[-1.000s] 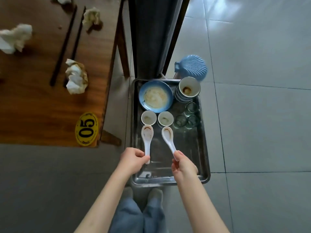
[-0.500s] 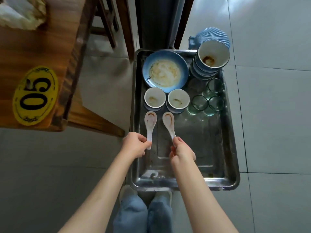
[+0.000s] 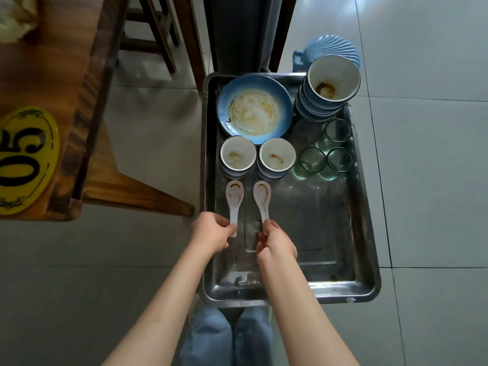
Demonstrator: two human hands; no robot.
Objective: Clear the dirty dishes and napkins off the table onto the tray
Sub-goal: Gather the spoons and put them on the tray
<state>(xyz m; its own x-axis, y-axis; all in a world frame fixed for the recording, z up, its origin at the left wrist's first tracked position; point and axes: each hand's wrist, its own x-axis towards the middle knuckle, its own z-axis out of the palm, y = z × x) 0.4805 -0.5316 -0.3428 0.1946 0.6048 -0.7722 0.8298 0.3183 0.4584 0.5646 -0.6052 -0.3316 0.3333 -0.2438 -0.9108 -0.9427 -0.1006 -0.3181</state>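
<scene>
1. The left hand (image 3: 211, 231) pinches the handle of the left spoon (image 3: 234, 200) and the right hand (image 3: 276, 243) pinches the handle of the right spoon (image 3: 262, 199). Both hands are at the centre of the frame, over the lower left part of the tray (image 3: 367, 260).
2. The two spoons lie side by side, bowls up and pointing toward the top of the frame, just below two small cups (image 3: 238, 157). Whether they already rest on the tray floor or hang just above it cannot be told.
3. The spoons look like glazed ceramic: light, stiff, and likely to chip if dropped onto metal. The brown smears in their bowls suggest a greasy, slippery surface, so the thin handle end looks like the sensible place to hold.
4. Also on the tray are a blue plate (image 3: 254, 108), a stack of bowls (image 3: 327, 88) at the upper right, and three glasses (image 3: 326, 151). They are all breakable and crowded close together.
5. The table (image 3: 39, 75) is cut off at the upper left. Only a pale crumpled edge, probably a napkin (image 3: 15, 19), shows there, so what remains on it cannot be seen.
6. The fingertips are hidden beneath the knuckles.
</scene>
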